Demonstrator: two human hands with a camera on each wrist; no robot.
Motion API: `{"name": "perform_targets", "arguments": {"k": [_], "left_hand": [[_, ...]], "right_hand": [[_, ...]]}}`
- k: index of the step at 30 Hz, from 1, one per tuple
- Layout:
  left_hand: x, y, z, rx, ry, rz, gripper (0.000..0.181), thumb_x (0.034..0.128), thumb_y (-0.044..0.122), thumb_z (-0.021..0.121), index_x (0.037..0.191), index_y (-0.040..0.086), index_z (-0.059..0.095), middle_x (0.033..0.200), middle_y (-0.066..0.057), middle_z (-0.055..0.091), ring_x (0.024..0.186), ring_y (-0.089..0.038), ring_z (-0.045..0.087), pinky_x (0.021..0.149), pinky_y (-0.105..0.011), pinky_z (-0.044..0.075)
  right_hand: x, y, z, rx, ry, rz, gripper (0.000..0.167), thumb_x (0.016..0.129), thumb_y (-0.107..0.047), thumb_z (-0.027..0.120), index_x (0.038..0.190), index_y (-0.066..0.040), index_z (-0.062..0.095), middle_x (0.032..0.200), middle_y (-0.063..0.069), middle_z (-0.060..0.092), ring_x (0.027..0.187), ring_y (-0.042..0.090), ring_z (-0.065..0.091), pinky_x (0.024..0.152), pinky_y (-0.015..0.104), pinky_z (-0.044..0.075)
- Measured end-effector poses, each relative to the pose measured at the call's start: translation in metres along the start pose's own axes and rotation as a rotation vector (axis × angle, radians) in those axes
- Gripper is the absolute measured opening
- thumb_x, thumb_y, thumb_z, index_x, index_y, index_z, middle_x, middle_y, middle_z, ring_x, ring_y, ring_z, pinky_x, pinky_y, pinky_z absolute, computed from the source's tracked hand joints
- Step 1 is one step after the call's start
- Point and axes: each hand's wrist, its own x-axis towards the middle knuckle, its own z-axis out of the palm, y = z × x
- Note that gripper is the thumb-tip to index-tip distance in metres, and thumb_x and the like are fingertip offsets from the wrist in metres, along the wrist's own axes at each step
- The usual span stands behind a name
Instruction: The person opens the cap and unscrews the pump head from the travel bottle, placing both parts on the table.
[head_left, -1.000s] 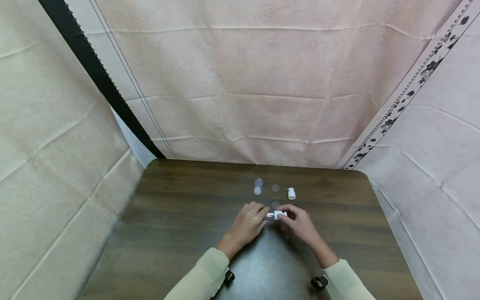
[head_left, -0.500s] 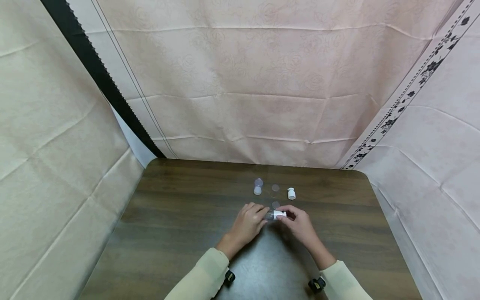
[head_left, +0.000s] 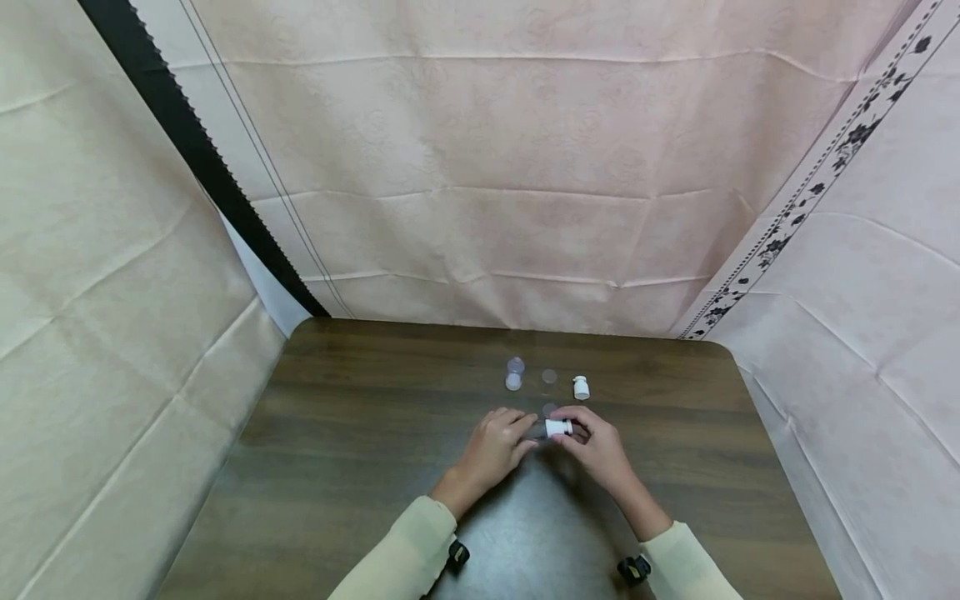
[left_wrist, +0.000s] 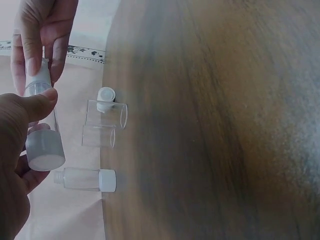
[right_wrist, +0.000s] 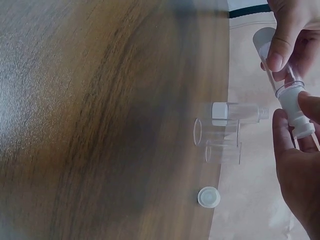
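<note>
My left hand (head_left: 489, 448) grips a small clear bottle with a white base (left_wrist: 45, 152), thumb on one side and fingers on the other. The bottle is tilted above the table. At its other end my right hand (head_left: 598, 446) pinches a white pump top (right_wrist: 294, 107) between thumb and fingers. The pump top sits against the bottle's mouth; whether it is fully seated I cannot tell. Just beyond the hands stands a clear cap (head_left: 550, 410), with another clear cap (head_left: 550, 377) behind it.
Towards the back of the wooden table (head_left: 360, 417), a second clear bottle (right_wrist: 243, 112) with a white base and bare threaded neck stands to the left. A second white pump top (head_left: 581, 387) stands to the right. Pale cloth (head_left: 510, 192) hangs behind the table's far edge.
My right hand has shifted very slightly left, and its fingers have moved a little on the white pump top. The left hand keeps its grip on the bottle.
</note>
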Motion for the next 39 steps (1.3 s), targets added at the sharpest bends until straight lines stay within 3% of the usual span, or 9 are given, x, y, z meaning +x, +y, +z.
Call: {"name": "perform_targets", "arguments": {"k": [8, 12, 16, 19, 24, 27, 30, 34, 39], "left_hand": [[-0.001, -0.0014, -0.0003, -0.007, -0.003, -0.008, 0.04, 0.0837, 0.024, 0.088, 0.118, 0.007, 0.076, 0.105, -0.004, 0.075, 0.091, -0.017, 0.069, 0.081, -0.033, 0.058], [-0.0018, -0.0026, -0.0011, 0.04, -0.013, -0.004, 0.037, 0.0861, 0.028, 0.086, 0.118, 0.01, 0.077, 0.105, -0.001, 0.075, 0.092, -0.015, 0.068, 0.08, -0.031, 0.057], [-0.0019, -0.0041, -0.0008, 0.1, -0.009, 0.018, 0.037, 0.0853, 0.028, 0.087, 0.118, 0.013, 0.076, 0.106, 0.001, 0.073, 0.093, -0.013, 0.067, 0.081, -0.03, 0.056], [-0.0015, -0.0048, -0.0001, 0.135, 0.004, 0.047, 0.039, 0.0837, 0.027, 0.088, 0.118, 0.013, 0.076, 0.107, 0.0, 0.073, 0.094, -0.013, 0.066, 0.081, -0.03, 0.055], [-0.0016, -0.0043, 0.0014, 0.16, 0.002, 0.076, 0.039, 0.0839, 0.027, 0.087, 0.118, 0.013, 0.075, 0.108, -0.001, 0.073, 0.095, -0.014, 0.066, 0.079, -0.028, 0.054], [-0.0011, -0.0032, 0.0019, 0.162, 0.009, 0.083, 0.038, 0.0834, 0.026, 0.088, 0.117, 0.013, 0.075, 0.107, -0.001, 0.073, 0.093, -0.014, 0.066, 0.077, -0.029, 0.054], [-0.0004, -0.0018, 0.0016, 0.163, 0.016, 0.084, 0.038, 0.0823, 0.027, 0.089, 0.115, 0.013, 0.076, 0.106, -0.001, 0.073, 0.092, -0.015, 0.066, 0.077, -0.029, 0.054], [-0.0002, -0.0009, 0.0014, 0.149, -0.001, 0.059, 0.038, 0.0823, 0.027, 0.089, 0.116, 0.013, 0.076, 0.107, -0.001, 0.073, 0.094, -0.014, 0.066, 0.078, -0.029, 0.055], [-0.0002, -0.0007, 0.0019, 0.084, -0.022, 0.002, 0.038, 0.0829, 0.027, 0.089, 0.116, 0.013, 0.077, 0.106, 0.0, 0.073, 0.093, -0.013, 0.067, 0.079, -0.028, 0.055]], "right_hand": [[0.0007, 0.0, 0.0003, 0.065, -0.033, 0.025, 0.04, 0.089, 0.001, 0.078, 0.126, -0.006, 0.068, 0.13, 0.015, 0.069, 0.122, 0.034, 0.065, 0.092, 0.03, 0.058], [0.0011, 0.0006, -0.0007, 0.111, -0.037, 0.04, 0.042, 0.09, -0.003, 0.078, 0.129, -0.003, 0.066, 0.132, 0.02, 0.067, 0.123, 0.036, 0.064, 0.094, 0.031, 0.058], [0.0018, -0.0004, -0.0023, 0.116, -0.029, 0.067, 0.041, 0.092, -0.009, 0.078, 0.13, -0.002, 0.065, 0.13, 0.024, 0.066, 0.122, 0.039, 0.065, 0.097, 0.038, 0.057], [0.0027, 0.0007, -0.0023, 0.062, -0.024, 0.093, 0.035, 0.096, -0.015, 0.074, 0.129, -0.004, 0.066, 0.128, 0.02, 0.069, 0.117, 0.034, 0.068, 0.097, 0.038, 0.058], [0.0044, 0.0057, 0.0, -0.008, -0.047, 0.12, 0.027, 0.1, -0.016, 0.069, 0.125, -0.005, 0.071, 0.119, 0.013, 0.074, 0.1, 0.016, 0.069, 0.084, 0.023, 0.055], [0.0046, 0.0076, 0.0006, 0.012, -0.065, 0.13, 0.022, 0.1, -0.013, 0.068, 0.12, -0.004, 0.073, 0.111, 0.013, 0.074, 0.089, 0.01, 0.066, 0.077, 0.022, 0.055], [0.0044, 0.0073, 0.0004, 0.066, -0.078, 0.155, 0.018, 0.1, -0.011, 0.068, 0.116, -0.004, 0.074, 0.105, 0.015, 0.073, 0.084, 0.013, 0.068, 0.074, 0.028, 0.059], [0.0042, 0.0039, -0.0003, 0.065, -0.082, 0.158, 0.018, 0.099, -0.01, 0.07, 0.114, -0.003, 0.074, 0.104, 0.016, 0.073, 0.083, 0.014, 0.067, 0.073, 0.027, 0.058], [0.004, 0.0014, -0.0003, 0.03, -0.058, 0.101, 0.02, 0.094, -0.003, 0.074, 0.113, 0.002, 0.073, 0.11, 0.02, 0.073, 0.09, 0.012, 0.064, 0.075, 0.018, 0.054]]}}
